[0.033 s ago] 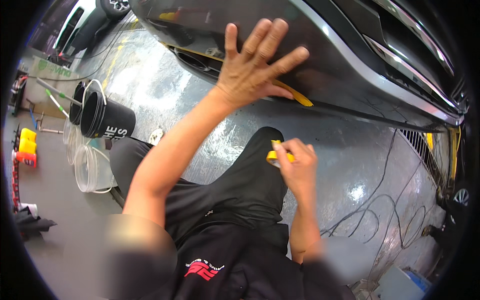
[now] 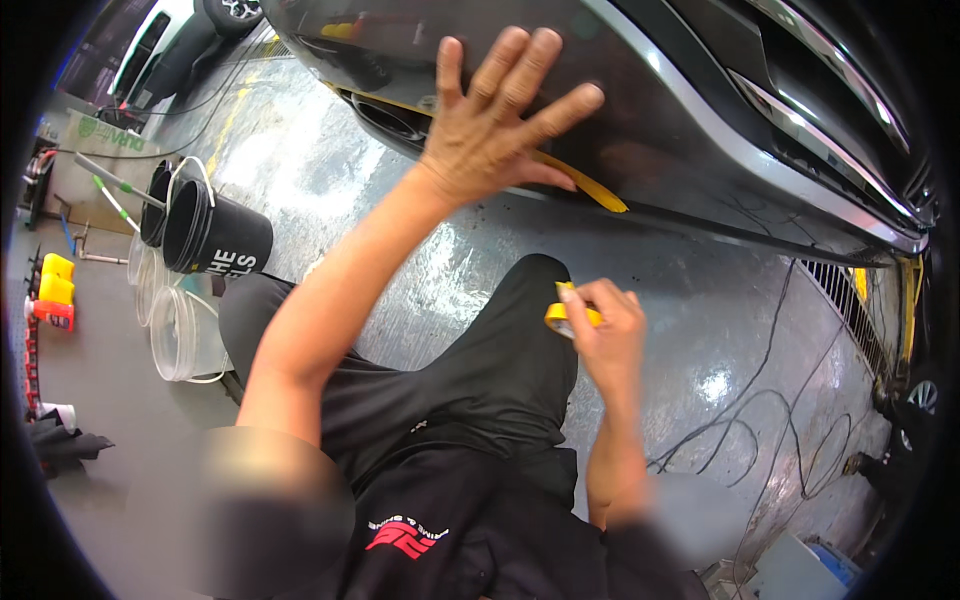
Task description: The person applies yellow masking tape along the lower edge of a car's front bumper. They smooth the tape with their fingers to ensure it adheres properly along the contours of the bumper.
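Observation:
My left hand (image 2: 492,125) lies with its fingers spread on the dark grey lower panel of a car (image 2: 640,140). A strip of yellow masking tape (image 2: 595,190) runs along the panel's lower edge, passing under that hand, and its right end shows beyond my thumb. Above my bent knee, my right hand (image 2: 608,325) is closed on a roll of yellow masking tape (image 2: 558,318). A short end of tape sticks up by the thumb. Part of the roll is hidden by my fingers. An oval opening (image 2: 385,118) in the panel sits left of my left hand.
A black bucket (image 2: 225,230) and clear buckets (image 2: 177,340) stand at the left. Yellow and orange bottles (image 2: 55,290) are farther left. Dark cables (image 2: 740,425) loop over the wet grey floor at the right, near a metal floor grate (image 2: 845,305). Another car (image 2: 160,50) stands far left.
My left hand has slid a little to the left along the panel, still spread. The right hand has shifted slightly right with the tape roll in it.

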`<state>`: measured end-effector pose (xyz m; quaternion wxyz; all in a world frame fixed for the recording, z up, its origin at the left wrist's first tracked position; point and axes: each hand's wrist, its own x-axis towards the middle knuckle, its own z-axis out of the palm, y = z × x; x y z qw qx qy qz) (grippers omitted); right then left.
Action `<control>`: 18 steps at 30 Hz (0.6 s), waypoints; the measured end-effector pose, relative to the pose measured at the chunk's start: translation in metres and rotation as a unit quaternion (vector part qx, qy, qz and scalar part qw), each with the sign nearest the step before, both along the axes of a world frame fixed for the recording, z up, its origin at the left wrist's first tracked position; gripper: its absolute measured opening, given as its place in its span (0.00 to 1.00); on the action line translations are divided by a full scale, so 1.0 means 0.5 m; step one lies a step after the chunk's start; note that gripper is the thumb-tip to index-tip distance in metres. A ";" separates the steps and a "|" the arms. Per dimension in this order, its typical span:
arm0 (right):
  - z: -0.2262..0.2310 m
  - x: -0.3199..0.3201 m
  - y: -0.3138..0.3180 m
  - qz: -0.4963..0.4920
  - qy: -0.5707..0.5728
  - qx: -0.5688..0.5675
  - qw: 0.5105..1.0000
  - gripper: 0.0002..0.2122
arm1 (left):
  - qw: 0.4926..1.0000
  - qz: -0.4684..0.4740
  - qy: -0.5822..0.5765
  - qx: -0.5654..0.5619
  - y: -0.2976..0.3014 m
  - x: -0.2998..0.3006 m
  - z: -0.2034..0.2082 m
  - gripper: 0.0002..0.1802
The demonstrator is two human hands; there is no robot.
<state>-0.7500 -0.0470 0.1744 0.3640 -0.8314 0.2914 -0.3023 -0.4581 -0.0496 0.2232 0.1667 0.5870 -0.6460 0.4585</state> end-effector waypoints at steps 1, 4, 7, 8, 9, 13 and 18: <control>-0.002 -0.019 -0.011 -0.004 0.004 -0.002 1.000 0.10 | 1.000 -0.015 -0.011 0.009 0.016 0.043 0.012 0.68; -0.026 -0.066 -0.046 -0.017 0.057 0.022 0.998 0.11 | 0.998 -0.044 -0.036 0.026 0.035 0.144 0.036 0.70; -0.041 -0.103 -0.030 -0.057 0.087 0.087 0.991 0.11 | 0.995 -0.069 -0.045 0.056 0.049 0.183 0.053 0.69; -0.039 -0.110 -0.022 -0.065 0.090 0.108 0.988 0.11 | 0.994 -0.071 -0.051 0.065 0.054 0.190 0.057 0.68; -0.037 -0.113 -0.012 -0.072 0.092 0.129 0.985 0.12 | 0.991 -0.067 -0.081 0.077 0.058 0.201 0.064 0.68; -0.048 -0.125 0.019 -0.098 0.095 0.156 0.978 0.12 | 0.970 -0.041 -0.186 0.147 0.099 0.259 0.118 0.67; -0.040 -0.130 0.064 -0.149 0.086 0.194 0.966 0.12 | 0.972 -0.073 -0.171 0.143 0.099 0.304 0.101 0.65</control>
